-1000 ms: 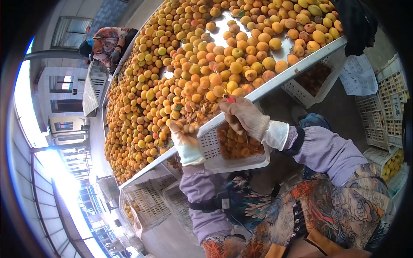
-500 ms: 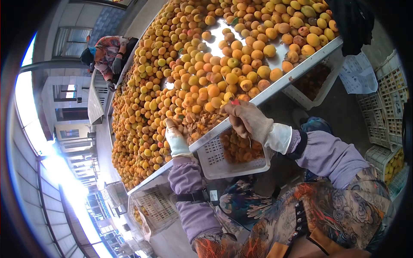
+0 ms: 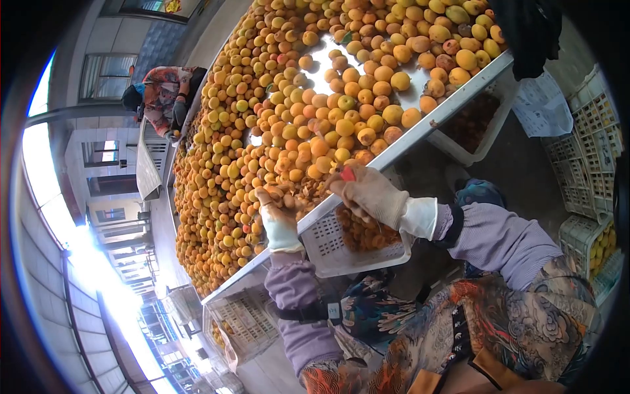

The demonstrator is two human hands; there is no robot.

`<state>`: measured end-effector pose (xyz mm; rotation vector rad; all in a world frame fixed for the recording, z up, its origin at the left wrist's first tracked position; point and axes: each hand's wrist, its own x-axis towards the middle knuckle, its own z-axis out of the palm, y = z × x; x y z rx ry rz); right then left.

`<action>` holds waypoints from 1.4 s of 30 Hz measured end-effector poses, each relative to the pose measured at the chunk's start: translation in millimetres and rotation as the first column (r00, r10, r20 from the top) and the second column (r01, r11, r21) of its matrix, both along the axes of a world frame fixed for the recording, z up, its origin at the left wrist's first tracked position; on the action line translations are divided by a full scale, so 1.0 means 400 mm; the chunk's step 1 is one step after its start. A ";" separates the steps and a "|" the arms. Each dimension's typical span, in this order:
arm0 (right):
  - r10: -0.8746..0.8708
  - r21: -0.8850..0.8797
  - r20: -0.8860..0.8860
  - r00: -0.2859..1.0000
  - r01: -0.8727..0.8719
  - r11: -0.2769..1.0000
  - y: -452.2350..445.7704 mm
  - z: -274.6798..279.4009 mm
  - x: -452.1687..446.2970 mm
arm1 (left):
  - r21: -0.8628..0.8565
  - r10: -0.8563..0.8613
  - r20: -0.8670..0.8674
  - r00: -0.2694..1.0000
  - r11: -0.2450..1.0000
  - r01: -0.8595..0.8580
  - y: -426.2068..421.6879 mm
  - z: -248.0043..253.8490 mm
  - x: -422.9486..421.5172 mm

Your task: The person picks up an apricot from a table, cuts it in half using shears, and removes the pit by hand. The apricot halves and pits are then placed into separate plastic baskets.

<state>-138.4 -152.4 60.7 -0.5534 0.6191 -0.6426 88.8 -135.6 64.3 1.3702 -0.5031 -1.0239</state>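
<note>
A metal-edged table [image 3: 433, 123] bears a wide heap of orange-yellow fruit [image 3: 289, 108]. My gloved left hand [image 3: 277, 213] is at the near edge, its fingers curled at the fruit and brown scraps; what they hold is hidden. To its right my gloved right hand [image 3: 369, 194] is closed around a small red-handled tool [image 3: 348, 174], just over the rim. Brown-orange pieces [image 3: 305, 197] lie on the table between the hands. Below them is a white basket [image 3: 321, 246] with similar orange pieces inside.
Another person [image 3: 161, 98] leans at the table's far left side. A second white crate [image 3: 469, 154] with dark scraps stands under the edge at right. Stacked crates [image 3: 584, 154] are at far right, and another crate [image 3: 246, 322] sits at lower left. A printed sheet [image 3: 541, 108] hangs at right.
The view has shifted slightly. My left hand stays by the scraps, and my right hand has turned a little with the red tool. The other person's arm has moved along the table's edge.
</note>
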 end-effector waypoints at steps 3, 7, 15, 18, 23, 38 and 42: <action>-0.080 -0.116 -0.004 0.997 0.079 0.990 0.020 0.001 0.039 | -0.001 -0.119 0.063 0.991 0.993 0.119 0.025 0.005 -0.096; -0.080 -0.154 0.118 0.990 0.098 0.983 0.020 -0.006 0.024 | 0.095 -0.136 -0.121 0.983 0.984 0.148 0.050 -0.002 -0.182; -0.071 -0.432 0.046 0.996 0.084 0.898 0.036 -0.055 0.054 | 0.225 -0.162 0.078 0.984 0.964 0.141 0.074 0.017 -0.233; -0.153 -0.634 -0.141 0.978 0.030 0.773 0.035 -0.062 0.056 | 0.226 -0.145 0.057 0.988 0.966 0.129 0.086 -0.016 -0.217; -0.126 -0.648 -0.460 0.879 -0.235 0.725 0.026 -0.031 0.041 | 0.169 -0.107 -0.005 0.994 0.980 0.106 0.110 -0.003 -0.252; -0.286 -0.587 -0.240 0.928 0.096 0.804 0.008 -0.043 0.093 | 0.286 -0.423 0.572 0.703 0.906 0.312 0.272 -0.171 -0.117; -0.321 -0.480 -0.056 0.945 0.256 0.839 -0.015 -0.045 0.072 | 0.448 -0.464 0.879 0.112 0.883 0.140 0.268 -0.117 -0.152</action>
